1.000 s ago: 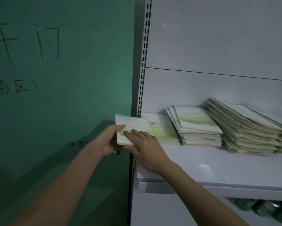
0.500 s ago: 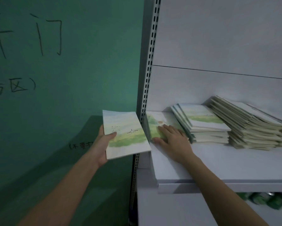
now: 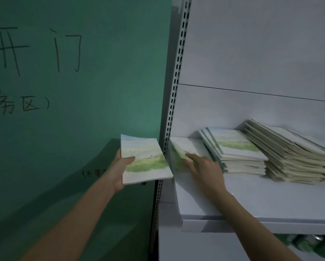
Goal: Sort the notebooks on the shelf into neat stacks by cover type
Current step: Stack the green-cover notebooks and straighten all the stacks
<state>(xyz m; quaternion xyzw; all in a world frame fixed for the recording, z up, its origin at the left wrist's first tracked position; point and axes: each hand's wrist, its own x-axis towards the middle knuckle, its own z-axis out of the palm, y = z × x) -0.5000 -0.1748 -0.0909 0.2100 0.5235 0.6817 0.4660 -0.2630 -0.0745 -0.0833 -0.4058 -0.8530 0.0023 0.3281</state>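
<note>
Left hand (image 3: 118,172) has pulled one meadow-cover notebook (image 3: 143,160) clear of the shelf (image 3: 252,200), fingers gripping it, while the right hand (image 3: 203,166) now presses flat, fingers straight, on the leftmost stack (image 3: 186,146).

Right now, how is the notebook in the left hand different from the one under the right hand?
The held notebook is off the shelf, gripped by the left hand; the shelf notebook lies flat at the shelf's left end under the right hand. The held one shows its whole cover; the other is partly covered. Both have green landscape covers.

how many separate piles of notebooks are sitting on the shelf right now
3: a low pile at the left end under the right hand, a middle stack, and a slumped stack at right, cut off by the frame.
</note>
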